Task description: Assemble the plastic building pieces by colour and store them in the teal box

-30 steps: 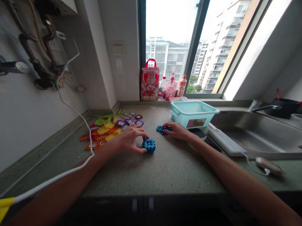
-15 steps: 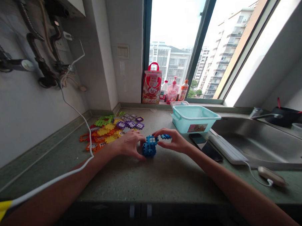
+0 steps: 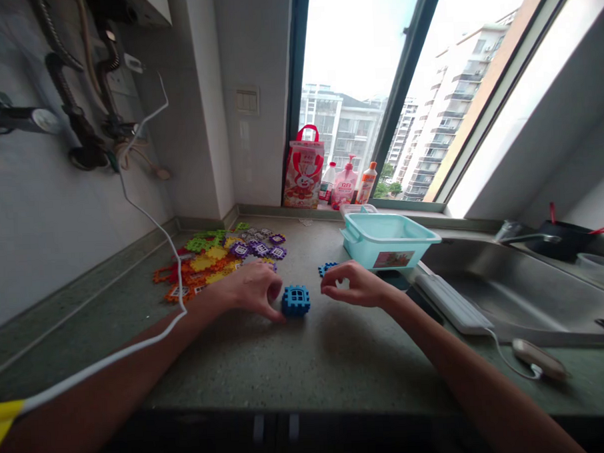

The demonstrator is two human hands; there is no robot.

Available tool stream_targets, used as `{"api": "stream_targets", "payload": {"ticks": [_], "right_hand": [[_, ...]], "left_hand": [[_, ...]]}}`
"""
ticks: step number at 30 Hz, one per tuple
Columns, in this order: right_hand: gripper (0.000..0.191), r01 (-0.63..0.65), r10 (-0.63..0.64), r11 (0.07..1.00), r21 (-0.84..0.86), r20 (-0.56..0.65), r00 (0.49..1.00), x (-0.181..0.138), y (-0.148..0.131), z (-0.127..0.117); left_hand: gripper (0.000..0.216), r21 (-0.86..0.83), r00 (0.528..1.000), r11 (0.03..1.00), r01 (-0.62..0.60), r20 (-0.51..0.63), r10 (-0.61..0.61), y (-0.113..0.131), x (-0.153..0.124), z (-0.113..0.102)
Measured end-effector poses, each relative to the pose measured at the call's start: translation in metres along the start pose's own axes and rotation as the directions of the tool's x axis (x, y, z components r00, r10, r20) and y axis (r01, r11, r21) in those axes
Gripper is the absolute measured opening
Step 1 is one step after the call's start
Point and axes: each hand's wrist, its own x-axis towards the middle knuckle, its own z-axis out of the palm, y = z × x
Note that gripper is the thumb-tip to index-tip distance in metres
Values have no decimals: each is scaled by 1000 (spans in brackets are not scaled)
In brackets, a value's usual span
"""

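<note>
A small blue cube (image 3: 296, 301) made of interlocking toothed tiles stands on the countertop, a window-pattern tile on its top. My left hand (image 3: 257, 288) is at the cube's left side, fingers curled and thumb apart; whether the thumb touches the cube I cannot tell. To the right of the cube, apart from it, my right hand (image 3: 354, 284) hovers with curved fingers and a gap between thumb and forefinger. No piece shows in it. Loose blue tiles (image 3: 326, 269) lie just behind its fingertips, partly hidden by them.
Left of the cube spreads a pile of orange, yellow, green and purple tiles (image 3: 216, 257). A turquoise tub (image 3: 357, 247) stands at the back right, near a white power strip (image 3: 455, 303) and the sink (image 3: 515, 290). A white cable (image 3: 152, 350) crosses over my left forearm.
The blue tile between my hands at the cube's upper right now sits on the cube. My right hand has let go and moved right; my left has drawn slightly left.
</note>
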Motion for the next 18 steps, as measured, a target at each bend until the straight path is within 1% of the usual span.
{"api": "stream_targets", "payload": {"ticks": [2, 3, 5, 7, 10, 14, 18], "right_hand": [[19, -3, 9, 999, -46, 122, 993, -2, 4, 1], [18, 9, 1, 998, -64, 154, 988, -2, 6, 4], [18, 44, -28, 994, -97, 164, 986, -1, 6, 12], [19, 75, -56, 989, -129, 147, 988, 0, 3, 19], [20, 104, -82, 978, -181, 123, 989, 2, -5, 24], [19, 118, -89, 963, -241, 125, 988, 3, -13, 25], [18, 126, -95, 953, -275, 123, 988, 5, -17, 27]], "left_hand": [[41, -74, 994, 995, 61, 100, -54, -3, -1, 0], [39, -122, 986, 988, 94, 151, -75, -4, -2, 0], [33, -210, 970, 967, 145, 223, -97, -7, -3, 1], [27, -271, 961, 949, 160, 263, -87, -8, -3, 1], [22, -321, 956, 936, 142, 289, -45, -9, -3, 1], [19, -344, 960, 933, 107, 281, -6, -9, -2, 1], [18, -352, 959, 925, 139, 280, -37, -5, -1, 1]]}}
